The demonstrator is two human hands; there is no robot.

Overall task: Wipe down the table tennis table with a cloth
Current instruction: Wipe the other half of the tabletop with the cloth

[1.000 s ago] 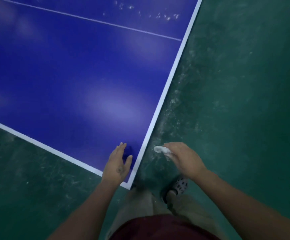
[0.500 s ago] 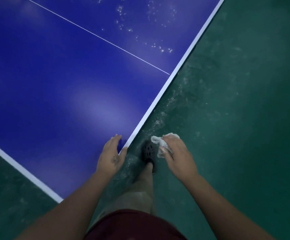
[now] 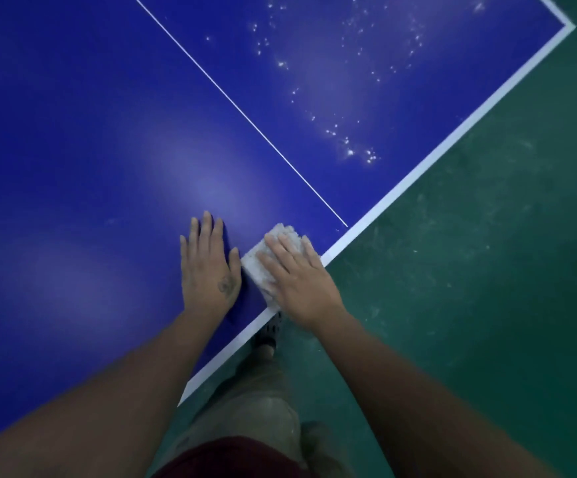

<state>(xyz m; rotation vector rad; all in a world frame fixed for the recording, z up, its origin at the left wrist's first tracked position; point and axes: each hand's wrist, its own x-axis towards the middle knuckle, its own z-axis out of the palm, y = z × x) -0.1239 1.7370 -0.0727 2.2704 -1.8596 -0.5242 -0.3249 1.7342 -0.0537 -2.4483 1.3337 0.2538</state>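
Note:
The blue table tennis table (image 3: 90, 160) fills the upper left, with a white border and a thin white centre line. A folded white cloth (image 3: 266, 263) lies flat on the table close to its near edge. My right hand (image 3: 297, 277) presses on the cloth with straight, spread fingers and covers much of it. My left hand (image 3: 209, 270) rests flat on the bare blue surface just left of the cloth, fingers straight. White specks and droplets (image 3: 349, 146) are scattered over the far right half of the table.
A green floor (image 3: 487, 270) with pale scuff marks lies to the right of and below the table. My leg and a dark perforated shoe (image 3: 271, 329) stand right beside the table's near edge. The table's far corner (image 3: 568, 25) shows at top right.
My right hand came up from beside the table and laid the cloth flat on the surface. My left hand slid from the edge further onto the table. The view shifted along the table's edge.

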